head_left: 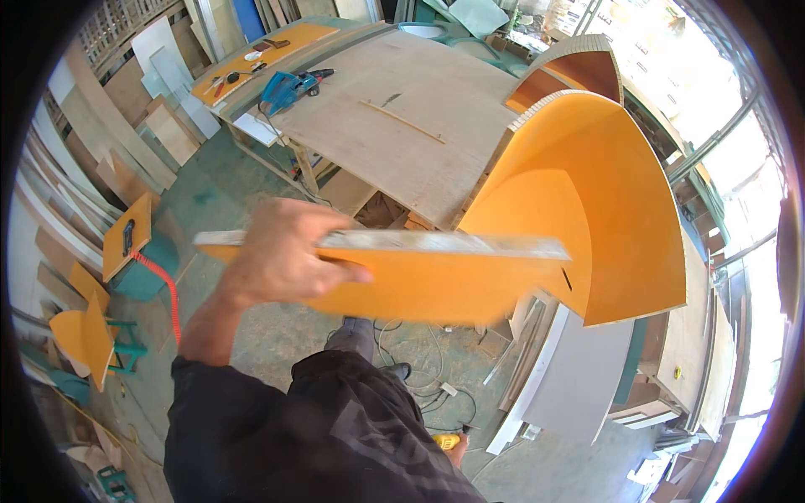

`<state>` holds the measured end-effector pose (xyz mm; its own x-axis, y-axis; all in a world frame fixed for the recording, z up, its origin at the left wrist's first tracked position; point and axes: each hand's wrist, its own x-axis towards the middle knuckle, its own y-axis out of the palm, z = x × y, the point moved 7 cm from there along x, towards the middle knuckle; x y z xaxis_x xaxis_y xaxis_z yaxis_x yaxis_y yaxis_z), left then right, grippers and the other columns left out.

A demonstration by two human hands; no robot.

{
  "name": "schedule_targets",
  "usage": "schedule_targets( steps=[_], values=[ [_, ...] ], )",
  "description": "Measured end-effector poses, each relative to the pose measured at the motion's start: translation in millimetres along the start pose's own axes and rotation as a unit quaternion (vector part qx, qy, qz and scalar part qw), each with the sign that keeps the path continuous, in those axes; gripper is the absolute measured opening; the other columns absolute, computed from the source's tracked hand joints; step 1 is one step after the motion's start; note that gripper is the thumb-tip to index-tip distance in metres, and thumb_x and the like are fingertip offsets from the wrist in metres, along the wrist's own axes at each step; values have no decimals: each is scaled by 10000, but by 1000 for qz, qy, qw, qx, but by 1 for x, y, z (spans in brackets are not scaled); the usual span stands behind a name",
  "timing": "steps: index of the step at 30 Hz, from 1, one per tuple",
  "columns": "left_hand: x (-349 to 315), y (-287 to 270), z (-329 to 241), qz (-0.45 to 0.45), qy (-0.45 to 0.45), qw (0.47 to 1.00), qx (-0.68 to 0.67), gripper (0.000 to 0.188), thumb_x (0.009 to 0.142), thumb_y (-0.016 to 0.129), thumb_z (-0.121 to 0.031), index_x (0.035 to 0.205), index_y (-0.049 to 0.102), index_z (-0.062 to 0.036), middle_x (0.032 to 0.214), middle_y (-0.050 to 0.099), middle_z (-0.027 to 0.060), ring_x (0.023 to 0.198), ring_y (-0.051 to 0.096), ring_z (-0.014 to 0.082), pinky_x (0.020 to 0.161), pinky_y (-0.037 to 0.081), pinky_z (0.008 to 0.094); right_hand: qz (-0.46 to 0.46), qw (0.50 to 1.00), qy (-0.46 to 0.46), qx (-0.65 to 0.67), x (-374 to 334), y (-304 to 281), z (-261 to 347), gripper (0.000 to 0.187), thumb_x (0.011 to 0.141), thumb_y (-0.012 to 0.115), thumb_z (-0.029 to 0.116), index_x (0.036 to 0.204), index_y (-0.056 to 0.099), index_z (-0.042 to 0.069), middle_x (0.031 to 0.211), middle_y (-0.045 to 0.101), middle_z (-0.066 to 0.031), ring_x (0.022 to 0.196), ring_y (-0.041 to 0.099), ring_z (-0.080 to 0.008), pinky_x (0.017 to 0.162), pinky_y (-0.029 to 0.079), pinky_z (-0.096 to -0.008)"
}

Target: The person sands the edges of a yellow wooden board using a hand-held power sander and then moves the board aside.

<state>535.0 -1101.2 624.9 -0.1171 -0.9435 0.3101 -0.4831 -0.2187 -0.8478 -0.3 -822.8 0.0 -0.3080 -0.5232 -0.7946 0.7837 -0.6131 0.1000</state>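
Note:
My left hand (289,251) is closed over the edge of an orange board (411,285), fingers on one side and thumb on the other. The board hangs in front of my body, its pale, rough edge turned up; it is blurred by motion. Low in the view, beside my dark shirt, my right hand (459,453) is wrapped round a yellow tool with a dark tip (447,441). Most of that hand is hidden, and the tool's exact kind does not show. Just right of the board stands a curved orange shell (612,201), open toward me.
A wooden worktable (394,101) carries a blue power tool (289,90) and a thin stick (402,121). Behind the shell sits a second curved piece (579,67). Cables (432,369) lie on the floor by my feet. A red coiled hose (163,281) hangs at left; boards lean there.

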Motion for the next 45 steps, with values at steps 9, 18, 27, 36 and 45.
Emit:
schedule_targets(
  steps=[9,18,27,36,45],
  values=[
    [10,-80,153,-105,-223,936,252,426,784,878,-404,983,765,-45,870,737,185,872,717,380,783,541,474,15,989,-93,-115,8,49,24,250,841,617,410,917,596,173,839,659,-59,734,666,-329,612,506,-514],
    [103,-136,294,-79,-201,946,243,564,750,910,-394,1164,785,-32,1022,779,210,1010,738,354,889,548,458,-48,985,154,60,68,73,-31,297,890,575,435,924,586,140,833,652,-82,718,653,-322,621,511,-503],
    [208,-99,344,-49,-37,979,195,614,698,940,-349,1186,770,-17,983,765,207,888,717,362,822,524,466,-44,998,-31,-36,-3,198,-18,349,922,595,422,967,580,77,734,614,-123,648,631,-300,655,556,-460],
    [269,-54,367,-34,-47,983,172,583,720,920,-384,1137,768,-5,990,769,196,898,727,359,820,540,431,-51,994,70,72,-11,193,-36,289,915,625,375,963,578,94,737,606,-117,646,630,-296,645,559,-465],
    [262,-16,378,-133,28,959,250,469,790,872,-395,1064,761,-31,906,753,115,874,721,318,753,552,431,-62,992,85,72,-14,178,-19,280,905,642,360,974,579,96,748,606,-113,651,629,-292,643,560,-462]
  ],
)
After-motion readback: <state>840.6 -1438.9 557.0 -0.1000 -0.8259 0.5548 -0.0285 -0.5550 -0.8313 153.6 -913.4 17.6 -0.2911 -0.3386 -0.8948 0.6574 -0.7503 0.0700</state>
